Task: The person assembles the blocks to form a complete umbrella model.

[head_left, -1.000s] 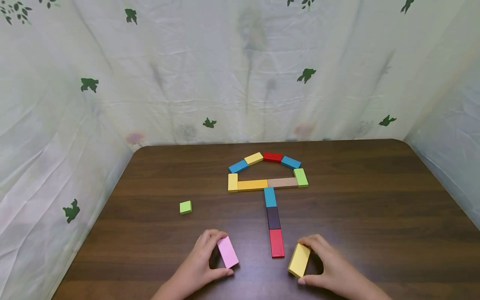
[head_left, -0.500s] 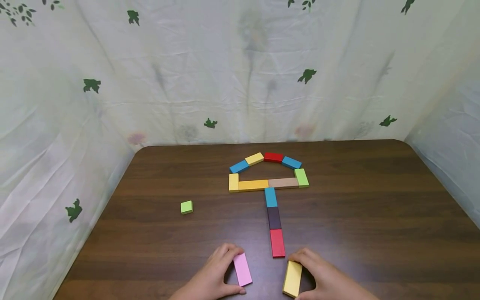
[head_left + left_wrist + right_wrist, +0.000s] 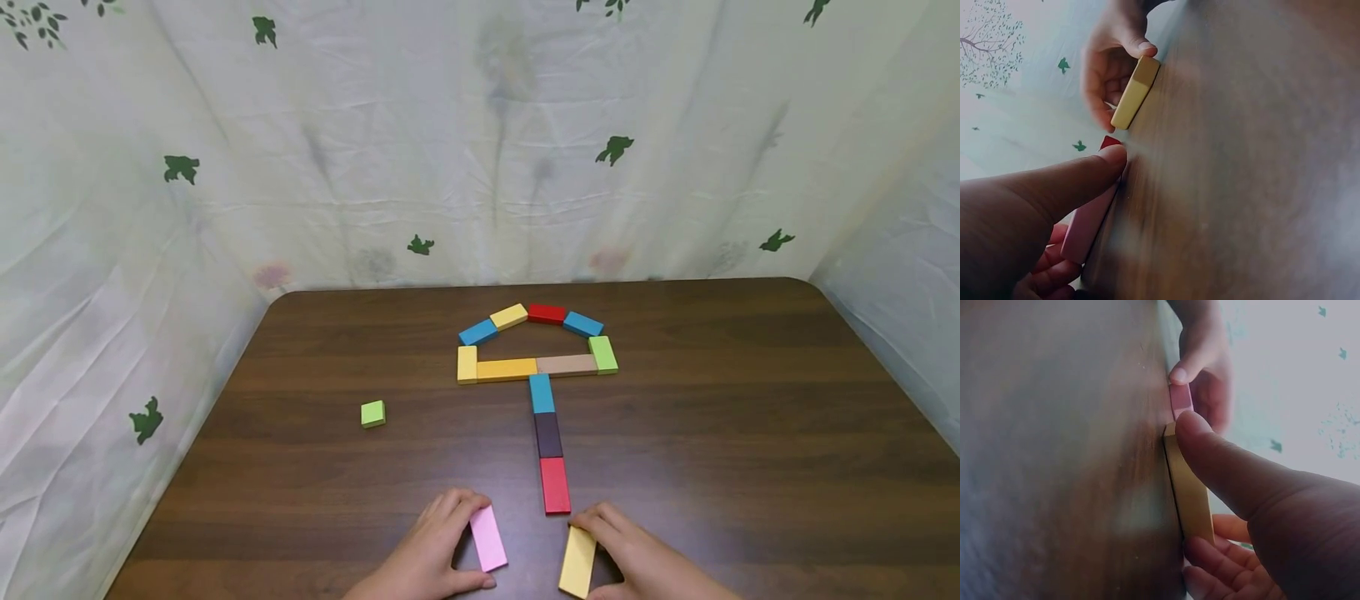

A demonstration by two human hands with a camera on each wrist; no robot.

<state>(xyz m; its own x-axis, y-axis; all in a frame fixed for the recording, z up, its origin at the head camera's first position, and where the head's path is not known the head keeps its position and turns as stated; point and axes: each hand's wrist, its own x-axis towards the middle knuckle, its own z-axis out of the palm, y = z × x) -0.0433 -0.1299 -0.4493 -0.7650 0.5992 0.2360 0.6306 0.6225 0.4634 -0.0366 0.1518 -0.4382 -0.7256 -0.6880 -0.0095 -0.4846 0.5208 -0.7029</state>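
Note:
My left hand (image 3: 442, 542) pinches a pink block (image 3: 488, 538) lying flat on the dark wooden table (image 3: 750, 433), left of the red block (image 3: 555, 485) that ends a coloured column. My right hand (image 3: 622, 554) pinches a yellow block (image 3: 577, 562) just right of and below that red block. In the left wrist view my thumb lies along the pink block (image 3: 1088, 225), with the yellow block (image 3: 1135, 92) and the other hand beyond. The right wrist view shows my thumb and fingers on the yellow block (image 3: 1190, 500), and the pink block (image 3: 1180, 400) further off.
Flat blocks form an umbrella shape: an arch of several blocks (image 3: 536, 321) over a yellow-orange bar (image 3: 506, 369) and a tan bar (image 3: 566, 364), with a blue (image 3: 541, 393) and a dark (image 3: 547, 434) block below. A small green cube (image 3: 372, 413) lies apart at the left. Cloth walls surround the table.
Both hands have slid their blocks toward me and inward. The pink block moved right, the yellow block moved left and now points more straight along the column.

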